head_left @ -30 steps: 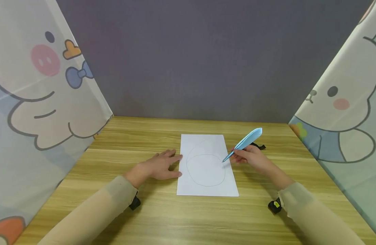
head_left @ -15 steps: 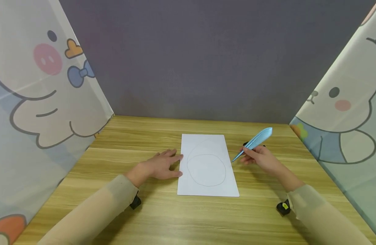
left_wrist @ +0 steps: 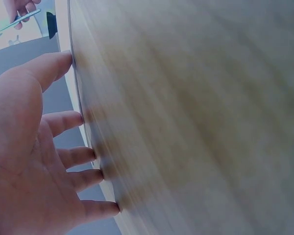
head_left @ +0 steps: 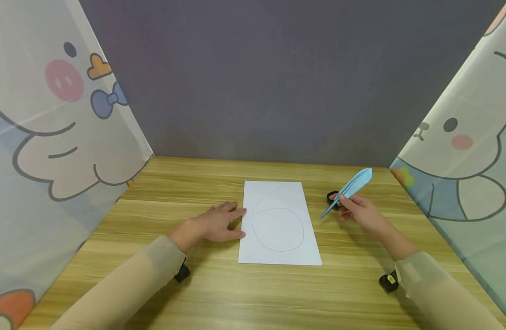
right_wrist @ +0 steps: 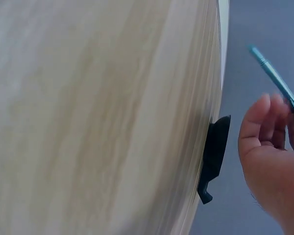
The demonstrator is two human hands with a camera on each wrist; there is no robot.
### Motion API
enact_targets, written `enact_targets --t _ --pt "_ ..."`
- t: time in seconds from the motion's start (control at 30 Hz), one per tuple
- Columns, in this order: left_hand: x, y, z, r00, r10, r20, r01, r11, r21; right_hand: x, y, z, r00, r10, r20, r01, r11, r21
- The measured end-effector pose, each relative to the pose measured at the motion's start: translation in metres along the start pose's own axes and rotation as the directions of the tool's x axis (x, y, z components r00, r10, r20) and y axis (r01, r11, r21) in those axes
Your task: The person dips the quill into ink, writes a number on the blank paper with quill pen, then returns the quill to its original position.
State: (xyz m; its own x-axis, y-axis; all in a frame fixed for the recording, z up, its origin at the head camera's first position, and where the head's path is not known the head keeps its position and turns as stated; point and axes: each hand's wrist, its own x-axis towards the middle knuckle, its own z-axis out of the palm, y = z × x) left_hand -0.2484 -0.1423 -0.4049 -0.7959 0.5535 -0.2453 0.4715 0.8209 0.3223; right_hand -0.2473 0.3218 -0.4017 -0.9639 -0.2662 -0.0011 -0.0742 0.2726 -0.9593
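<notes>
A sheet of white paper [head_left: 273,259] lies on the table, with a thin rounded outline and a curved line above it drawn on it. My left hand [head_left: 217,224] rests at the paper's left edge; in the left wrist view its fingers [left_wrist: 63,122] are spread, tips down on the surface. To the right of the paper, my right hand [head_left: 362,214] pinches a light blue feather pen [head_left: 356,182] between thumb and fingers. The pen slants, its tip down-left and off the paper. In the right wrist view the pen's shaft [right_wrist: 277,78] shows above the table.
A black object [head_left: 332,197] sits on the wooden table [head_left: 253,298] just behind the right hand, partly hidden by it; its kind cannot be told. A dark grey panel [head_left: 253,82] stands at the back, with cartoon-printed cloths [head_left: 71,160] at both sides.
My right hand has moved right, carrying the feather pen's tip off the paper. More of the black object shows behind it. The left hand has stayed at the paper's edge.
</notes>
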Motion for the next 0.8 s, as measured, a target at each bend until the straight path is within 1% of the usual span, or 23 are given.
enact_targets --t 0.07,0.13,0.23,0.3,0.4,0.53,0.63,0.7,0.8 --pt "0.000 0.000 0.000 1.000 0.001 0.003 -0.001 1.000 -0.005 0.001 0.000 -0.001 1.000 0.009 -0.011 -0.009 1.000 0.002" --pt "0.000 -0.001 0.001 1.000 0.004 0.002 -0.004 1.000 -0.010 0.002 0.001 -0.002 1.000 0.002 0.006 -0.002 1.000 0.018" --pt "-0.001 -0.001 0.001 1.000 0.005 0.005 -0.005 1.000 -0.008 0.001 0.002 -0.004 0.997 -0.043 0.066 0.035 0.993 0.115" --pt "-0.001 -0.001 0.001 1.000 0.003 0.005 -0.003 1.000 -0.010 0.000 0.003 -0.006 0.990 -0.090 0.113 0.067 0.979 0.190" --pt "-0.002 -0.001 0.001 1.000 0.002 0.006 -0.002 1.000 -0.013 -0.003 0.003 -0.007 0.976 -0.148 0.160 0.102 0.959 0.264" --pt "-0.002 0.000 0.001 1.000 0.007 0.005 -0.006 1.000 -0.015 -0.007 0.004 -0.011 0.956 -0.192 0.220 0.127 0.952 0.277" --pt "-0.001 -0.001 0.002 1.000 0.007 0.001 -0.007 1.000 -0.012 -0.008 0.006 -0.016 0.931 -0.238 0.278 0.155 0.945 0.290" --pt "0.000 -0.001 0.001 1.000 0.009 -0.004 -0.009 1.000 -0.013 -0.009 0.005 -0.018 0.929 -0.226 0.294 0.142 0.949 0.280" --pt "0.000 -0.002 0.001 1.000 0.008 -0.006 -0.008 1.000 -0.011 -0.012 0.001 -0.020 0.943 -0.179 0.281 0.109 0.963 0.246"
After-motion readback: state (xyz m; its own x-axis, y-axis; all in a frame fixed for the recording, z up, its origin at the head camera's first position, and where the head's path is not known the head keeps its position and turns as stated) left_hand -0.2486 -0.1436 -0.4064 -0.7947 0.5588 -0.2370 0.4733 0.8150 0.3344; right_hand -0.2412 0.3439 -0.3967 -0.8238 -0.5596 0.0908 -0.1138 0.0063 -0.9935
